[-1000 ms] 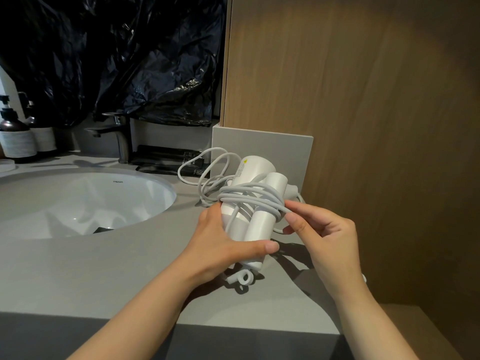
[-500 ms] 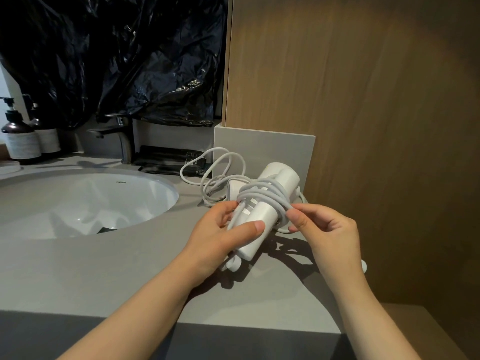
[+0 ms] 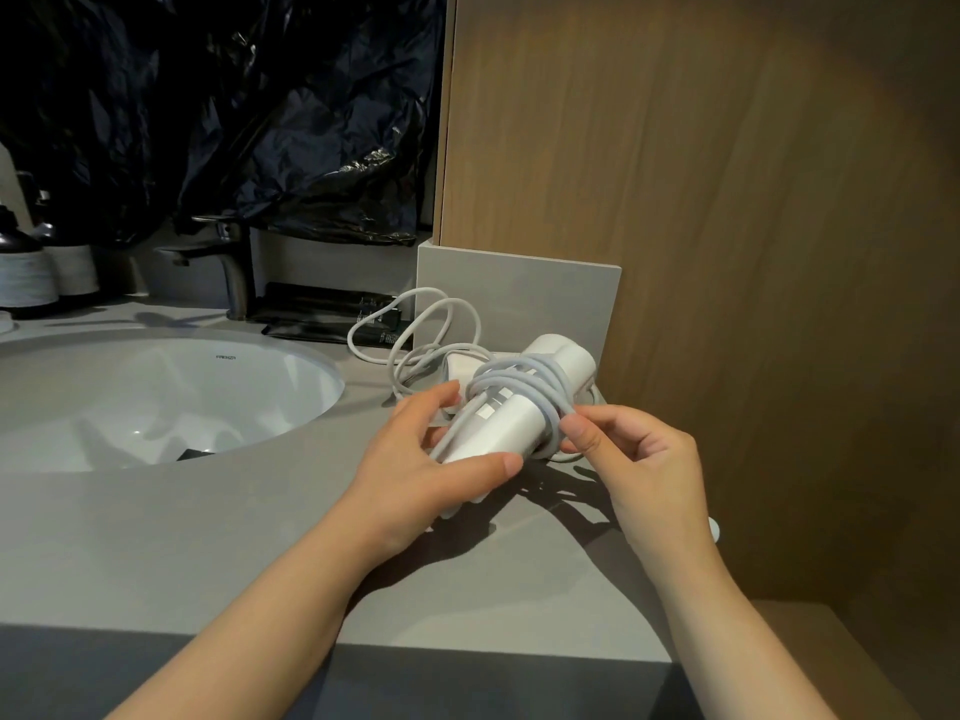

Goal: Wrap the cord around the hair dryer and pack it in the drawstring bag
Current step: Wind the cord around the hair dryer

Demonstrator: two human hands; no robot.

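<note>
Starting big: one wood wall panel (image 3: 727,252) filling the right side, one crinkled black plastic sheet (image 3: 234,122) hung up top left. Below that, one grey countertop (image 3: 208,537) with one white sink (image 3: 156,397) sunk into it on the left, a dark drain piece (image 3: 192,453) low in the bowl. One grey upstand block (image 3: 519,298) at the back against the wood, one dark faucet (image 3: 228,267) behind the sink, and one flat black pouch-looking thing (image 3: 317,314) lying between faucet and block, can't tell what exactly. Two dark bottles (image 3: 26,272) with pale labels far left, side by side, contents not visible

Then two bare hands: left hand (image 3: 415,459) wrapped around the lower end of the one white hair dryer (image 3: 498,428), thumb across the front, fingers behind; right hand (image 3: 639,459) pinching the cord (image 3: 519,379) between thumb and fingertips, right against the dryer's side. Dryer held tilted just above the countertop, in front of the block and right of the sink. Several turns of cord bunched round its middle, too tangled to count, plus a few loose loops trailing back onto the counter toward the pouch
</note>
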